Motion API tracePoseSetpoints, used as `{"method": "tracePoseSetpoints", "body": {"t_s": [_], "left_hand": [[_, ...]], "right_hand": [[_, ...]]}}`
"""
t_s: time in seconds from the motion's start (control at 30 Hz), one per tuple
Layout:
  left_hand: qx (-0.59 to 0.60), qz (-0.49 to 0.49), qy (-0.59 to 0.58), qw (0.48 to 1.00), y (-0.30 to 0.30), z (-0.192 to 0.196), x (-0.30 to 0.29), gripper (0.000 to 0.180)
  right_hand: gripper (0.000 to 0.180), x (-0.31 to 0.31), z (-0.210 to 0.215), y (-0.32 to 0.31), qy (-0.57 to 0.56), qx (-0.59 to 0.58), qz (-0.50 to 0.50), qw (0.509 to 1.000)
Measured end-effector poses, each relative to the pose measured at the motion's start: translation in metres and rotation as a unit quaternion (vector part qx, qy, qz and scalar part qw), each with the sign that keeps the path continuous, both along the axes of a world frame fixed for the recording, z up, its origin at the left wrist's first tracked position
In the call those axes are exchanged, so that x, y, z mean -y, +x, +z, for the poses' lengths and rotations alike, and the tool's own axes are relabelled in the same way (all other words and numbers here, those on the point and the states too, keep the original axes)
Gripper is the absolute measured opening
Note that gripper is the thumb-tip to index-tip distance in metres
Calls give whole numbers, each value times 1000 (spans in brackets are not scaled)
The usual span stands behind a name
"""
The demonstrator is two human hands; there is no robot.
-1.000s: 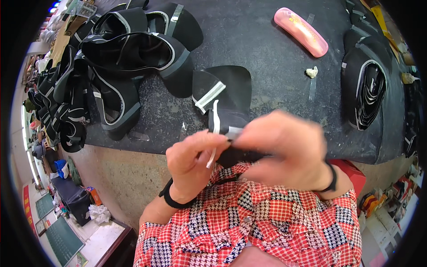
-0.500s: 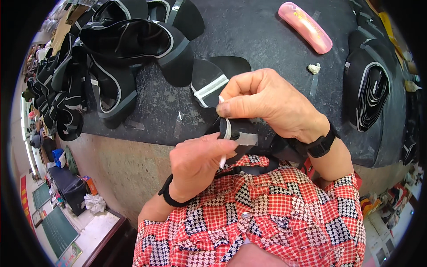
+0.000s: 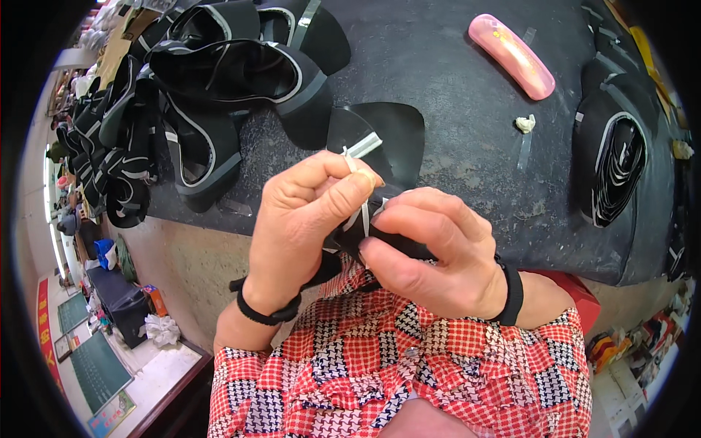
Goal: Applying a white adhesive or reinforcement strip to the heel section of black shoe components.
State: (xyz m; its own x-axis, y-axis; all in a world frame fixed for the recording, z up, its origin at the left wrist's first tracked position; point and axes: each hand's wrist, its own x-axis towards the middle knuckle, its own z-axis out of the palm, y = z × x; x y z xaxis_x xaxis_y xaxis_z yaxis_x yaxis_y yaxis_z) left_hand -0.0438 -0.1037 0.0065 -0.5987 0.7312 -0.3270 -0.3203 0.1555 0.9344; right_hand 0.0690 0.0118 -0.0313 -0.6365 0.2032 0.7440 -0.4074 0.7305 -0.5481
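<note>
My left hand (image 3: 303, 208) is closed, thumb and forefinger pinching a narrow white strip (image 3: 349, 162) whose end sticks up above the fingertips. Just right of it, my right hand (image 3: 438, 252) grips a black piece (image 3: 380, 226) shaped like a shoe upper, its fingers bent round the edge. White tape runs along that piece between my hands. Much of the piece is hidden behind my fingers. Beyond the hands lies another flat black piece (image 3: 398, 135) with a pale band.
Many black upper-shaped pieces (image 3: 310, 95) with pale edging are heaped at the left of the black worktable (image 3: 467, 131). A pink oblong case (image 3: 511, 57) and a crumpled white scrap (image 3: 525, 123) lie at the far right-centre. A nested black stack (image 3: 617, 160) stands at the right.
My left hand has moved up and now pinches the upper end of the white strip, where my right hand was. My right hand has come down to hold the black piece.
</note>
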Motion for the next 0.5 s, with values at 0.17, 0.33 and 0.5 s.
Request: {"method": "tracePoseSetpoints", "body": {"t_s": [0.17,0.33,0.5], "left_hand": [[28,-88,-60,994,-11,18,-14,10],[68,-107,-61,990,-16,7,-20,11],[105,-66,-49,991,-17,-4,-14,12]], "right_hand": [[23,5,-2,-1,53,-23,-57,997],[25,8,1,3,111,3,-94,989],[28,10,-2,1,101,-16,-88,991]]}}
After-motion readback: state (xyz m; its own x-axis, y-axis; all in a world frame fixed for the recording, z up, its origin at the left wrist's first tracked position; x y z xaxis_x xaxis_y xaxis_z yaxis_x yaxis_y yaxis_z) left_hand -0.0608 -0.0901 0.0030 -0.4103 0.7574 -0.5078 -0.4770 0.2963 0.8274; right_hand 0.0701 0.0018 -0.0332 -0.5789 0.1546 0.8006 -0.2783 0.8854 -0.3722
